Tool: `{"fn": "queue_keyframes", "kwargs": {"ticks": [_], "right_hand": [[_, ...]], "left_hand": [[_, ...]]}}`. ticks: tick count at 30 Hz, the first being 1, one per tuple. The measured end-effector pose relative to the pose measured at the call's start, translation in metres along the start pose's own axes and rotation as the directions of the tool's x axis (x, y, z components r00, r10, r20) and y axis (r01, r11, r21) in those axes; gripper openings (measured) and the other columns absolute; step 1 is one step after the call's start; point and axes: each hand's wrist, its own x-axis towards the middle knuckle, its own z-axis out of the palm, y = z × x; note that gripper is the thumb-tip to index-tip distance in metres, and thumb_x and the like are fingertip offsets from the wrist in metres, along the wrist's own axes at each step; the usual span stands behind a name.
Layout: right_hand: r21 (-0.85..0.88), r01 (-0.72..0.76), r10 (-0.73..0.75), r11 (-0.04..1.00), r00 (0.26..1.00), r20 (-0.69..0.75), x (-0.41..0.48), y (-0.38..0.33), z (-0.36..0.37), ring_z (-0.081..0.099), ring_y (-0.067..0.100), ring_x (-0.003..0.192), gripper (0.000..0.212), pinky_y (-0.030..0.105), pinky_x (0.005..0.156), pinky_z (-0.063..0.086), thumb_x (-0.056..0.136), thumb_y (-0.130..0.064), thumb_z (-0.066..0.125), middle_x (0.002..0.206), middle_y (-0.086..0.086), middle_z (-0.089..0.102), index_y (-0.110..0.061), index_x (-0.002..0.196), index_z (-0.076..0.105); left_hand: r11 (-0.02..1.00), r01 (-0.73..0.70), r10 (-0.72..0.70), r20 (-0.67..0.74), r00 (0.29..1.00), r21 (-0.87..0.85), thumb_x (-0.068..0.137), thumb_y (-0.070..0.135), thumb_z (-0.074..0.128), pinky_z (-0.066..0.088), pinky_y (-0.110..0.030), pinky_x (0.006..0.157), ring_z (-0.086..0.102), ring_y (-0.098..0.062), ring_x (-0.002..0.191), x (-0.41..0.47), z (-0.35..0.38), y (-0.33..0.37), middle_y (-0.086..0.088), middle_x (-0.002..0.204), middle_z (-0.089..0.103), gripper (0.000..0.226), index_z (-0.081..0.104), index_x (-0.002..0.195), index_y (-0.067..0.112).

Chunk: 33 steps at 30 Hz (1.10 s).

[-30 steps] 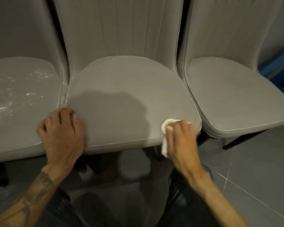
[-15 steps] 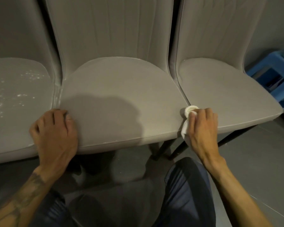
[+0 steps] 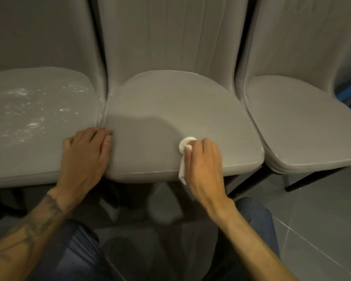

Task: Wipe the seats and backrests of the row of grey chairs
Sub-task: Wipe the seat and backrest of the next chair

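Grey chairs stand side by side in a row, three seats in view. On the middle seat [image 3: 180, 110], near its front edge, the right hand [image 3: 203, 165] is closed around a white cloth [image 3: 185, 144], pressing its bunched end onto the cushion while a loose tail hangs over the edge. The left hand [image 3: 85, 155] lies flat, fingers spread, holding nothing, across the seam with the left seat [image 3: 34, 118], which carries white specks.

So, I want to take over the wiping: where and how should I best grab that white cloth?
Take the bunched white cloth at its rolled wad on the middle grey seat, reaching down from above. The right hand pins it there, and its loose tail hangs limp over the front edge.
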Motion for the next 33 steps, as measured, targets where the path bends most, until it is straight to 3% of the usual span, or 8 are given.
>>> {"fn": "queue_keyframes", "kwargs": {"ticks": [3, 7, 11, 13, 17, 27, 30, 33], "right_hand": [[0.06, 0.18, -0.185, 0.982, 0.978, 0.093, -0.011, -0.069, 0.03, 0.048, 0.03, 0.09, 0.02, 0.045, 0.083, 0.035, 0.101, -0.021, 0.044, 0.103, 0.006, 0.056, -0.02, 0.106, 0.063], [0.27, 0.443, -0.493, 0.855, 0.857, 0.154, -0.026, -0.124, 0.045, 0.047, 0.028, 0.092, 0.013, 0.044, 0.088, 0.04, 0.104, -0.017, 0.049, 0.104, 0.012, 0.054, -0.009, 0.106, 0.059], [0.101, 0.29, -0.299, 0.952, 0.95, 0.091, 0.003, -0.07, 0.021, 0.048, 0.031, 0.089, 0.016, 0.044, 0.078, 0.036, 0.099, -0.014, 0.047, 0.103, 0.01, 0.054, -0.014, 0.106, 0.061], [-0.02, 0.247, -0.243, 0.969, 0.96, 0.138, 0.007, -0.061, 0.016, 0.05, 0.032, 0.094, 0.024, 0.045, 0.084, 0.037, 0.102, -0.016, 0.037, 0.108, 0.009, 0.054, -0.016, 0.11, 0.06], [0.233, 0.43, -0.483, 0.872, 0.835, 0.264, -0.009, -0.1, 0.031, 0.048, 0.029, 0.098, 0.021, 0.044, 0.094, 0.039, 0.104, -0.023, 0.041, 0.111, 0.009, 0.055, -0.015, 0.11, 0.059], [-0.176, 0.104, -0.053, 0.979, 0.96, 0.274, 0.121, 0.056, 0.021, 0.053, 0.037, 0.1, 0.058, 0.046, 0.08, 0.037, 0.079, -0.033, 0.015, 0.107, 0.015, 0.06, -0.014, 0.108, 0.062], [-0.275, -0.062, 0.128, 0.959, 0.965, 0.228, 0.154, 0.086, 0.037, 0.049, 0.037, 0.108, 0.043, 0.047, 0.084, 0.035, 0.097, -0.021, 0.023, 0.119, 0.019, 0.056, -0.006, 0.118, 0.057], [-0.144, -0.232, 0.252, 0.962, 0.958, 0.135, 0.186, 0.089, 0.048, 0.049, 0.041, 0.112, 0.031, 0.048, 0.092, 0.036, 0.105, -0.018, 0.036, 0.123, 0.027, 0.056, 0.003, 0.119, 0.054]], "left_hand": [[0.999, -0.007, 0.008, 0.026, 1.0, -0.047, 0.11, 0.035, 0.038, 0.035, -0.046, 0.087, 0.058, -0.03, 0.107, 0.002, -0.003, -0.006, -0.003, 0.122, 0.064, 0.031, 0.064, 0.124, 0.024], [0.994, 0.013, -0.005, 0.072, 0.997, -0.106, 0.11, 0.034, 0.038, 0.032, -0.041, 0.09, 0.056, -0.025, 0.113, -0.001, -0.002, -0.012, -0.003, 0.127, 0.065, 0.035, 0.064, 0.13, 0.023], [0.994, 0.015, -0.004, 0.093, 0.996, -0.109, 0.111, 0.037, 0.036, 0.034, -0.039, 0.091, 0.056, -0.023, 0.114, -0.002, -0.004, -0.015, 0.001, 0.13, 0.065, 0.036, 0.061, 0.133, 0.026], [0.994, 0.037, -0.026, 0.099, 0.995, -0.105, 0.112, 0.039, 0.036, 0.031, -0.033, 0.091, 0.055, -0.02, 0.114, -0.002, -0.004, -0.012, 0.002, 0.129, 0.064, 0.036, 0.061, 0.134, 0.027], [0.987, 0.092, -0.071, 0.159, 0.985, -0.129, 0.109, 0.042, 0.034, 0.034, -0.038, 0.095, 0.057, -0.023, 0.116, 0.001, -0.008, -0.008, 0.001, 0.13, 0.065, 0.04, 0.061, 0.134, 0.025], [0.986, 0.164, -0.162, 0.253, 0.954, 0.016, 0.106, 0.044, 0.034, 0.042, -0.046, 0.086, 0.056, -0.027, 0.096, 0.033, -0.029, 0.024, -0.001, 0.107, 0.058, 0.036, 0.061, 0.11, 0.021], [0.992, 0.121, -0.13, 0.327, 0.936, 0.048, 0.104, 0.048, 0.033, 0.043, -0.045, 0.086, 0.056, -0.025, 0.093, 0.052, -0.032, 0.027, 0.0, 0.105, 0.057, 0.04, 0.061, 0.109, 0.02], [0.997, 0.051, -0.066, 0.372, 0.926, 0.05, 0.109, 0.048, 0.031, 0.042, -0.043, 0.09, 0.054, -0.021, 0.098, 0.068, -0.032, 0.028, 0.003, 0.11, 0.056, 0.037, 0.059, 0.112, 0.024]]}}
